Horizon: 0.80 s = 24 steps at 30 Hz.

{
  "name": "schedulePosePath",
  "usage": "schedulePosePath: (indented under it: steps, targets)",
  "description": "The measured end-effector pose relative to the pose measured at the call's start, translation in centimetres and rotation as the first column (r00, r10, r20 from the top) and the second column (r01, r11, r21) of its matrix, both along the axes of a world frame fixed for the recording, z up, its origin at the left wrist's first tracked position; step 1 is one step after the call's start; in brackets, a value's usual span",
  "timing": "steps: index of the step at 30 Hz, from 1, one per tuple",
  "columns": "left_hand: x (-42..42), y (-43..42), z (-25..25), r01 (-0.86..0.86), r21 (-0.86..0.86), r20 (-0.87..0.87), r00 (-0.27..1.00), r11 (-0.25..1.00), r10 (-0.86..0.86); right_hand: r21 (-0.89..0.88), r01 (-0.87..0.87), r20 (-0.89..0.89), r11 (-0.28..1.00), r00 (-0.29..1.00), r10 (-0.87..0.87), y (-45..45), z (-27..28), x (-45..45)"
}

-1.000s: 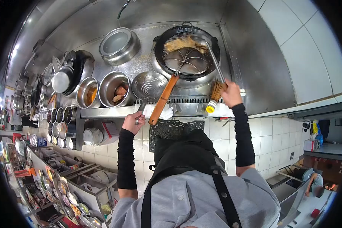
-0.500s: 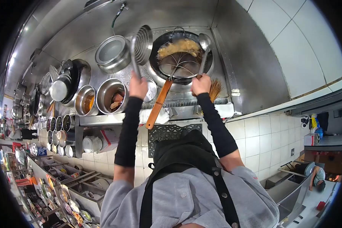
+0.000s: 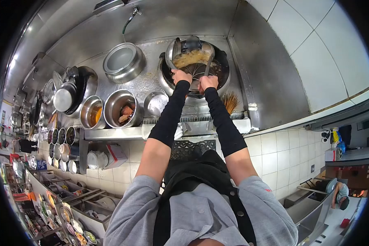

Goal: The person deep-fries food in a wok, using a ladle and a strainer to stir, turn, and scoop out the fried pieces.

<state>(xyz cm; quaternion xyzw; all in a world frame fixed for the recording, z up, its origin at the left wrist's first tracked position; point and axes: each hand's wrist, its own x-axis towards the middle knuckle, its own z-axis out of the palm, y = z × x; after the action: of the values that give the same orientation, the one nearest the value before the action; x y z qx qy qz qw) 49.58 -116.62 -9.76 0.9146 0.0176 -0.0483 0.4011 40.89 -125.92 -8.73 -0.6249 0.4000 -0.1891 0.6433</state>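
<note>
My left hand (image 3: 181, 76) is closed round the handle of the perforated ladle (image 3: 176, 49), whose bowl is seen edge-on at the wok's left side. Close beside it, my right hand (image 3: 209, 83) grips the handle of the metal ladle (image 3: 208, 64); its bowl is hard to make out. Both hands are over the near part of the black wok (image 3: 222, 67). Golden food (image 3: 191, 58) lies in the wok's far half. In front of it rests the wire skimmer (image 3: 199, 72), its wooden handle mostly hidden by my hands and sleeves.
Left of the wok are a lidded steel pot (image 3: 123, 61), a shallow metal dish (image 3: 156, 103), a pot with brown pieces (image 3: 121, 107) and a pot with amber liquid (image 3: 92, 112). A bamboo brush (image 3: 230, 102) stands right of the wok. Another person (image 3: 340, 194) is far right.
My left hand has brought the perforated ladle right, from beside the wok to over it. My right hand has shifted slightly left, near my left hand. The skimmer's wooden handle is now mostly covered.
</note>
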Motion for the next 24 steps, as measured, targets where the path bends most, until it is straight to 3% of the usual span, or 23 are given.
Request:
schedulePosePath:
  steps: [2,5,6,9,11,12,13,14,15,16,17,22,24]
  targets:
    - [0.6,-0.4,-0.2,0.0,-0.071,-0.065,0.998,0.998,-0.004,0.288,-0.056,0.103,0.956,0.994,0.027,-1.0,-0.4,0.1]
    - [3.4,-1.1,-3.0,0.016,-0.135,-0.058,0.998,0.991,-0.024,0.642,-0.191,0.309,0.743,0.951,-0.022,-2.9,-2.9,0.7]
    - [4.6,-1.5,-4.6,0.015,-0.132,0.009,1.0,0.991,-0.014,0.656,-0.231,0.337,0.719,0.941,-0.004,-2.7,-1.3,-0.1]
    - [6.1,-1.4,-3.6,-0.024,-0.472,-0.284,0.951,0.881,-0.126,0.784,-0.28,0.378,0.554,0.923,-0.068,-2.8,-1.4,-0.2]
    - [11.7,-1.3,-11.4,0.285,-0.478,-0.056,0.934,0.831,-0.352,0.784,-0.324,0.411,0.529,0.91,-0.052,-2.0,-0.5,-0.7]
    - [14.2,-1.5,-14.7,0.296,-0.584,-0.011,0.928,0.756,-0.372,0.783,-0.335,0.414,0.525,0.91,-0.036,-1.6,-0.6,-0.8]
    - [10.1,-1.3,-8.3,-0.005,-0.794,-0.217,0.936,0.608,-0.276,0.782,-0.345,0.415,0.519,0.909,-0.022,-1.1,-0.8,-0.8]
    - [5.4,-0.9,-0.9,-0.337,-0.868,-0.418,0.893,0.364,-0.169,0.702,-0.28,0.354,0.655,0.935,0.02,-0.2,-0.2,-1.0]
    - [5.3,-0.9,-0.6,-0.366,-0.873,-0.433,0.886,0.322,-0.168,0.461,-0.324,0.333,0.826,0.926,0.178,0.8,0.5,-1.9]
    - [5.5,-0.8,-0.5,-0.392,-0.877,-0.446,0.879,0.277,-0.167,0.225,-0.361,0.203,0.905,0.926,0.319,0.9,0.7,-2.1]
    - [5.7,-0.6,-0.5,-0.419,-0.878,-0.46,0.872,0.231,-0.167,-0.02,-0.416,0.037,0.909,0.908,0.417,0.9,1.0,-2.4]
    - [4.2,-1.5,1.3,-0.482,-0.871,-0.491,0.849,0.098,-0.196,-0.277,-0.353,-0.054,0.894,0.934,0.353,-0.3,3.9,-3.5]
    - [3.9,-2.1,0.8,-0.445,-0.885,-0.464,0.866,0.138,-0.188,-0.401,-0.338,-0.128,0.852,0.941,0.314,-1.5,5.1,-2.8]
